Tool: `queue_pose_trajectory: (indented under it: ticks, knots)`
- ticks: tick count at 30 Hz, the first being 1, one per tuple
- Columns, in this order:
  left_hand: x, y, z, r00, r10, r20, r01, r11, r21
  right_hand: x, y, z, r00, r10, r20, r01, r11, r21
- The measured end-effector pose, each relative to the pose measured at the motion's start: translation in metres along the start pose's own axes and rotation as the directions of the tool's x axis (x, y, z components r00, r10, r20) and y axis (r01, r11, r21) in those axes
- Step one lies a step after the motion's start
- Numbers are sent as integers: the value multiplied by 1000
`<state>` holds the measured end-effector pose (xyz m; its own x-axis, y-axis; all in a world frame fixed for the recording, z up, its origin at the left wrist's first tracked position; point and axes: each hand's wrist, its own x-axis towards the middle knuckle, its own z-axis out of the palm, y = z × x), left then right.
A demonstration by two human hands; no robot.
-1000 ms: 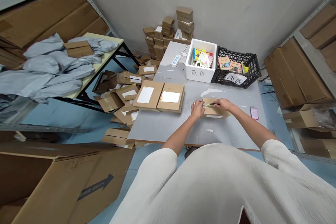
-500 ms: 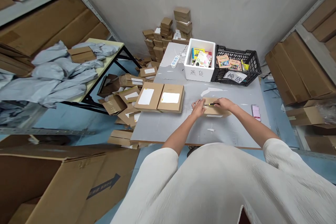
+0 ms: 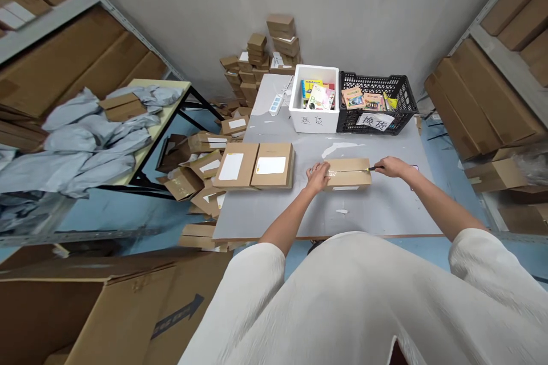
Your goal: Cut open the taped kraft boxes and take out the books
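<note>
The left hand is partly open, its fingers bent over the left end of the small carton; whether it grips or merely rests there cannot be told. The right hand, closed around a slim dark tool, lies just beyond the carton's right end, the tool's tip at the carton's edge. The carton, of plain brown cardboard, lies flat and lengthwise across the grey table, near its front edge. It is oblong and low; a dark, narrow line runs along the middle of its top, with a glossy patch beside the left fingers, and a white label shows on its near side. To its left, well apart, two brown cartons lie side by side, each bearing a white label on top. Behind, a white bin and a black crate, both containing books, stand side by side. A power strip lies left of the bin. Further left, grey bags cover much of a pale side table.
</note>
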<state>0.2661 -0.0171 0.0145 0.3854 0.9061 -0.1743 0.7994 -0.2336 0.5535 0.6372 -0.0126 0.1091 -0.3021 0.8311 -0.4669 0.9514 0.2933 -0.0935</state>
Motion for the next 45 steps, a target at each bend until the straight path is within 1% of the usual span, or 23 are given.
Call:
queue_pose_trajectory:
  ticks: [3,7,11,12,14,17,19,22,25,28,32,34,39,42,45]
  knots:
    - [0,5,-3,1000,-14,20,13,1000,22,-17,18,-2,1000,19,13,-19,1000,13]
    - [0,10,-7,999,-33,35,31,998,57,-31,37,-1,998,55,19,-56,997,58]
    - [-1,21,-5,999,-39,25,35,991,132,-41,54,9,995,98,22,-101,983,155]
    - [0,26,-2,999,-24,26,20,989,150,-44,57,14,994,112,8,-112,973,200]
    - [4,40,6,998,40,46,-47,985,163,-47,60,25,988,153,-21,-137,934,329]
    - [16,67,22,978,165,127,-184,970,158,-48,57,42,976,211,-49,-155,837,526]
    - [26,82,33,962,211,176,-241,955,174,-48,53,54,969,236,-76,-139,771,621]
    - [38,95,45,952,202,229,-252,944,214,-49,48,68,965,247,-85,-113,687,718]
    - [45,97,51,952,178,248,-243,933,265,-51,45,79,973,219,-77,-88,653,752]
    - [47,95,52,953,156,260,-234,924,301,-51,43,85,979,176,-105,-43,678,733]
    - [45,91,48,943,155,295,-247,919,307,-47,44,86,975,156,-157,-22,776,630]
    - [42,89,45,935,170,312,-270,910,315,-45,44,83,979,135,-152,-25,822,569]
    - [36,87,40,928,186,324,-290,906,309,-30,39,70,994,20,-104,25,912,410]
    - [35,87,39,928,187,321,-285,914,290,-18,34,66,993,-16,-119,57,934,351]
    - [35,86,39,930,189,314,-280,919,276,-13,32,66,994,-21,-111,64,916,396]
